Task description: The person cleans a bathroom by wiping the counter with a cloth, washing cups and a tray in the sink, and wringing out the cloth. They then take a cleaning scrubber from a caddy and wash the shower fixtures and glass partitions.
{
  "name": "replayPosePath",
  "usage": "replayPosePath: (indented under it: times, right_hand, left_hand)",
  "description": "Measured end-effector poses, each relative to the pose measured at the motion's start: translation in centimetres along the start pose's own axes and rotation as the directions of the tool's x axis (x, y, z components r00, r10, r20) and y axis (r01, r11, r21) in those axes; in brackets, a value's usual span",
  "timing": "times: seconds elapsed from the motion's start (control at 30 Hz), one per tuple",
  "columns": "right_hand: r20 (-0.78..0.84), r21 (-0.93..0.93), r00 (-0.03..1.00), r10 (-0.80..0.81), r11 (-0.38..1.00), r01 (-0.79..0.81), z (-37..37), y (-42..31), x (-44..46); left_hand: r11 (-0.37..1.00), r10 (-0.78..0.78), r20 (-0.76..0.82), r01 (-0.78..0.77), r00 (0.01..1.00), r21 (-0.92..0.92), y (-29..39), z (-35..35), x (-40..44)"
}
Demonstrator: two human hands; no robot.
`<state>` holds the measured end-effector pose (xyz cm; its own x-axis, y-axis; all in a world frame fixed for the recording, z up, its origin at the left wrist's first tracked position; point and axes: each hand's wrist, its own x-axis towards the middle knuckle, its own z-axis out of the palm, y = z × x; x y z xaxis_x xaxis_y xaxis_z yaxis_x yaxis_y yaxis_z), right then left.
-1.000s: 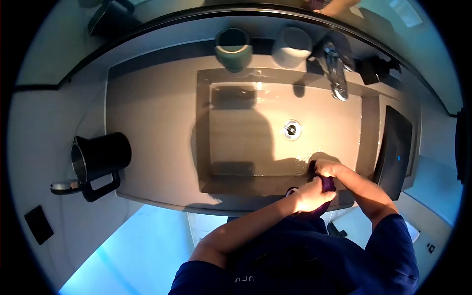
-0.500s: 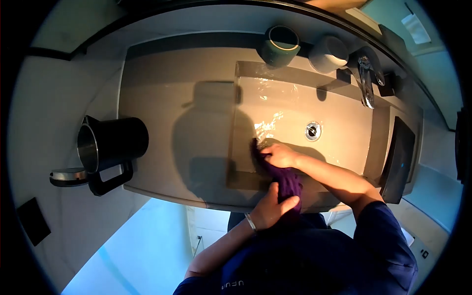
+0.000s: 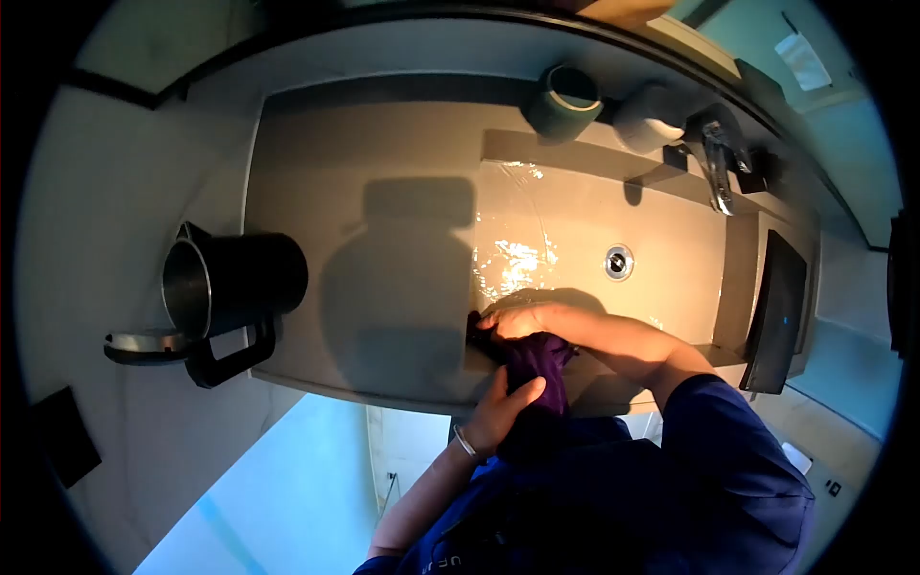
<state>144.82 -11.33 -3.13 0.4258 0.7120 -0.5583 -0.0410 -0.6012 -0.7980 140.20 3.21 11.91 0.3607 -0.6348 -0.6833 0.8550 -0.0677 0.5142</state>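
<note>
A bunched purple cloth (image 3: 541, 369) hangs over the front left part of the sink (image 3: 671, 230). Its lower end is grasped by my left hand (image 3: 500, 410), with the thumb lying across the fabric; a light band circles that wrist. My right hand (image 3: 517, 322) is closed around the upper end, low in the basin's front left corner. A dark end of the cloth pokes out left of the right fingers. Rippling water (image 3: 517, 261) glints on the basin floor just behind my right hand.
A round metal drain (image 3: 618, 262) lies right of the water. Behind the basin stand a green cup (image 3: 563, 110), a pale cup (image 3: 652, 123) and a chrome faucet (image 3: 717, 168). A black kettle (image 3: 249, 281) with its lid open lies left; a black panel (image 3: 776, 311) is right.
My right hand has moved left and toward my body, bunching the cloth shorter. My left hand has shifted slightly left. The view has shifted a little, and the water glints more widely.
</note>
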Motion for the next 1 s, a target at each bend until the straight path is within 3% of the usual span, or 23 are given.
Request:
replayPosePath:
  times: [0.03,0.07,0.1,0.17,0.2,0.23,0.3,0.37,0.4,0.43,0.47,0.5,0.57,0.6,0.63,0.7,0.73,0.77,0.83,0.87,0.93,0.97,1.0]
  right_hand:
    - [0.084,-0.331,0.97,-0.228,0.912,0.243,0.5,1.7,0.7]
    - [-0.126,-0.098,0.975,-0.184,0.98,0.173,1.8,3.0,1.2]
    - [-0.327,0.159,0.945,0.008,0.986,0.046,1.7,1.2,-0.6]
    - [-0.387,0.396,0.908,0.161,0.918,0.006,2.2,1.2,-3.3]
    - [-0.275,0.609,0.922,0.271,0.791,-0.05,1.1,0.8,-6.1]
    - [-0.296,0.606,0.913,0.28,0.794,-0.047,0.2,0.3,-9.1]
    - [-0.46,0.778,0.738,0.493,0.625,0.068,-0.9,0.1,-14.9]
    - [-0.537,0.685,0.787,0.302,0.701,0.198,-1.7,1.6,-19.7]
    - [-0.551,0.672,0.779,0.299,0.712,0.202,-2.8,-0.8,-21.5]
    - [-0.625,0.392,0.766,0.154,0.909,0.137,-3.4,-3.5,-23.9]
    - [-0.645,0.066,0.764,-0.001,0.996,0.057,-3.9,-6.5,-25.9]
    - [-0.644,0.087,0.764,0.046,0.996,0.013,-4.0,-8.8,-26.4]
    - [-0.734,-0.084,0.679,0.0,0.992,-0.092,-3.5,-10.2,-26.0]
    - [-0.804,-0.104,0.594,-0.027,0.99,-0.095,-3.4,-9.3,-25.4]
    - [-0.808,-0.119,0.587,-0.04,0.988,-0.097,-3.6,-8.4,-25.5]
    - [-0.788,-0.099,0.567,-0.24,0.958,0.268,-4.7,-7.9,-26.5]
    - [-0.756,0.236,0.647,-0.098,0.882,0.409,-4.5,-8.6,-27.2]
    - [-0.755,0.23,0.647,-0.105,0.882,0.412,-4.5,-9.4,-27.4]
    - [-0.679,0.578,0.722,-0.13,0.513,0.635,-4.4,-10.5,-27.4]
    - [-0.679,0.437,0.713,-0.177,0.683,0.585,-4.2,-8.9,-26.8]
    - [-0.631,0.558,0.771,-0.085,0.641,0.527,-4.4,-10.5,-28.5]
    - [-0.569,0.673,0.822,0.002,0.575,0.465,-4.4,-11.1,-29.1]
    - [-0.726,0.513,0.659,-0.197,0.484,0.71,-4.0,-9.2,-27.9]
  left_hand:
    - [0.999,-0.021,0.032,0.022,0.999,-0.046,0.3,0.1,0.1]
    - [0.992,-0.061,0.072,0.068,0.996,-0.109,1.2,0.4,0.0]
    - [0.994,-0.063,0.101,0.071,0.993,-0.086,2.3,0.8,-0.1]
    - [0.991,-0.118,0.161,0.126,0.98,-0.039,4.3,1.4,-0.5]
    - [0.993,-0.104,0.191,0.111,0.976,-0.026,5.1,1.9,-0.4]
    - [0.994,-0.101,0.209,0.106,0.973,-0.01,5.9,2.0,-0.1]
    - [0.985,-0.109,0.274,0.067,0.956,0.159,7.2,2.4,0.4]
    - [0.983,-0.083,0.293,0.031,0.952,0.179,8.6,3.8,0.7]
    - [0.985,-0.095,0.384,0.031,0.918,0.171,9.3,4.6,1.0]
    - [0.986,-0.109,0.473,0.034,0.874,0.165,9.9,5.4,1.3]
    - [0.985,-0.103,0.485,0.02,0.868,0.174,10.2,6.1,1.7]
    - [0.97,-0.087,0.51,-0.044,0.856,0.239,10.5,6.8,2.3]
    - [0.943,-0.063,0.543,-0.127,0.837,0.307,11.0,8.0,3.0]
    - [0.931,-0.052,0.561,-0.162,0.826,0.326,11.2,8.6,3.1]
    - [0.918,-0.04,0.577,-0.197,0.816,0.343,11.5,8.9,3.2]
    - [0.917,0.011,0.582,-0.24,0.813,0.318,11.8,9.2,3.3]
    - [0.921,0.04,0.584,-0.257,0.811,0.294,11.6,9.0,3.3]
    - [0.919,0.045,0.582,-0.262,0.812,0.295,11.0,8.6,3.3]
    - [0.922,0.177,0.591,-0.343,0.787,0.18,9.6,7.2,3.8]
    - [0.92,0.184,0.594,-0.35,0.783,0.176,9.3,6.7,4.4]
    - [0.902,0.431,0.45,-0.356,0.782,-0.246,8.7,5.8,6.1]
    - [0.9,0.435,0.451,-0.359,0.78,-0.248,7.7,4.9,7.7]
    - [0.892,0.43,0.403,-0.312,0.808,-0.327,6.3,3.8,9.6]
